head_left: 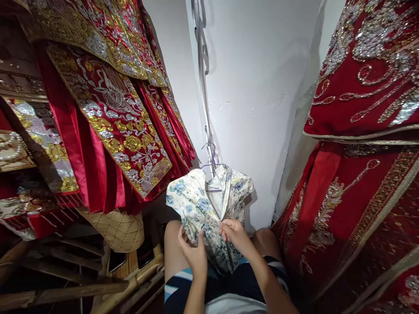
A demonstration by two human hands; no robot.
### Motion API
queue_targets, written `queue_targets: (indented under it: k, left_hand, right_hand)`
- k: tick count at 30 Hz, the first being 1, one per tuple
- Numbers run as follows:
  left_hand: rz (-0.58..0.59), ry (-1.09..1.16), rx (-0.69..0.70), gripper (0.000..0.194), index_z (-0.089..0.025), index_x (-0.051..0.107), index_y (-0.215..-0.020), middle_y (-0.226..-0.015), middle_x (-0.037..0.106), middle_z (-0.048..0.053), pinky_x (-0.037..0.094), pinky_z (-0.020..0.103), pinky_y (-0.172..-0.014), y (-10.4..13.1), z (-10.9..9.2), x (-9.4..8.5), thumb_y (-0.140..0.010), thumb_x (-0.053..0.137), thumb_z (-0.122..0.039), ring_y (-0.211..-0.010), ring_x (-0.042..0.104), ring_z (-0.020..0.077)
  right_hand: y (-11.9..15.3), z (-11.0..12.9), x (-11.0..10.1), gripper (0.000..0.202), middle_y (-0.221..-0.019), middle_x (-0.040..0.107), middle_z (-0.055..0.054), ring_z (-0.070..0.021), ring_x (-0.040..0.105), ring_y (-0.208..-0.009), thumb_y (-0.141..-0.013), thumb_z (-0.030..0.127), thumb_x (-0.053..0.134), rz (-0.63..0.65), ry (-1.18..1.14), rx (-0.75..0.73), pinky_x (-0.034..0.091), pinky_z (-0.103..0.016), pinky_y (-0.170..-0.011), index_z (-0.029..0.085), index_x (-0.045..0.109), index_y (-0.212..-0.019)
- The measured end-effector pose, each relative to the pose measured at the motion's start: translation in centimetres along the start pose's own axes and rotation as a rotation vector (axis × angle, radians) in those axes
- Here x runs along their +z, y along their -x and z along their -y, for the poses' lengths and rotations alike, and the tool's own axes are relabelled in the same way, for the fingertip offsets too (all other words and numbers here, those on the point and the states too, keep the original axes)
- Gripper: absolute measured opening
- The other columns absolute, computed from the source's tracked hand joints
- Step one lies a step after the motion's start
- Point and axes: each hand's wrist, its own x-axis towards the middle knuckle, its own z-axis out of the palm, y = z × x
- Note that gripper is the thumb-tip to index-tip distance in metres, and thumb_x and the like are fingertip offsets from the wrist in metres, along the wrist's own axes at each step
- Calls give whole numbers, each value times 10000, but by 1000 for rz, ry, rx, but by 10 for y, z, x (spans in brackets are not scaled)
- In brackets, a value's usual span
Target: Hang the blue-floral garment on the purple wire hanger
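Observation:
A white short-sleeved floral garment with blue and yellow flowers hangs on a thin wire hanger in front of my knees. Its V-shaped neckline lies open at the top, and the lower part drops between my thighs, where its hem is hard to make out. My right hand pinches the front edge at the bottom of the neckline. At the garment's left side is my left hand, with its fingers curled by the side edge, its thumb up on the front and cloth between them.
Red gowns with gold and silver embroidery hang at the left, and a red beaded gown at the right. A narrow white metal upright runs down the pale wall. Bamboo furniture stands at lower left, with a dark phone-like object.

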Motion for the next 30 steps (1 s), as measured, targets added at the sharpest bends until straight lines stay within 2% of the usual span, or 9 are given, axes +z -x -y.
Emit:
queue_targets:
  k: [2,3,4,6,8,15,21,26,30]
  left_hand:
    - [-117,-94,234,661,-216,394,-1423,-1461,426,184,329,494,-1156,8,-8,2,-847,674,-380,-1399,401,336]
    - [-97,-124,309,588,-217,456,-1376,-1402,482,170,351,482,-1138,12,-11,4,-847,672,-358,-1359,444,327]
    - [-12,-136,349,495,-221,518,-1313,-1328,544,153,377,472,-1112,15,-13,7,-852,659,-333,-1305,494,318]
    - [194,-128,336,317,-227,605,-1178,-1158,644,116,444,448,-1024,18,-15,16,-866,618,-284,-1145,593,295]
    - [313,-100,288,237,-226,633,-1102,-1051,679,96,485,418,-929,18,-17,23,-872,585,-249,-1018,629,277]
    - [425,-153,355,142,-247,644,-946,-926,678,81,448,388,-851,14,-34,23,-942,505,-277,-926,604,274]
    - [471,-191,380,137,-257,597,-801,-807,649,63,418,383,-814,12,-30,27,-913,517,-263,-816,598,274]
    - [566,-265,418,160,-248,577,-769,-795,639,63,412,386,-815,10,-20,34,-888,482,-197,-799,596,269]
    - [603,-267,423,134,-233,600,-778,-768,644,53,424,370,-794,-4,-24,31,-880,516,-205,-768,604,252]
  right_hand:
    - [1,2,3,281,-464,550,16,-133,403,-451,-839,360,541,15,-29,17,274,-269,-508,204,621,-619]
    - [1,3,5,268,-461,557,14,-134,411,-449,-827,345,543,20,-44,25,277,-267,-506,206,622,-612]
    - [2,5,7,255,-457,560,14,-135,421,-448,-815,333,546,25,-59,32,281,-265,-505,207,621,-606]
    - [2,9,8,235,-446,562,14,-131,420,-434,-798,319,545,43,-87,48,281,-259,-493,208,617,-604]
    - [3,14,8,225,-432,568,12,-120,392,-403,-788,318,537,65,-114,71,269,-251,-471,206,605,-605]
    - [-6,41,3,266,-402,526,22,-89,350,-367,-789,394,549,15,-228,138,243,-225,-420,188,581,-624]
    - [-53,86,-11,222,-458,496,54,-64,330,-391,-733,371,663,-97,-329,35,198,-207,-390,178,584,-656]
    - [-87,123,-17,201,-417,363,106,-51,221,-354,-712,369,602,-147,-389,-36,139,-217,-372,207,514,-632]
    - [-82,131,-7,204,-421,467,66,-64,321,-367,-730,380,591,-163,-343,-91,194,-213,-386,187,569,-668]
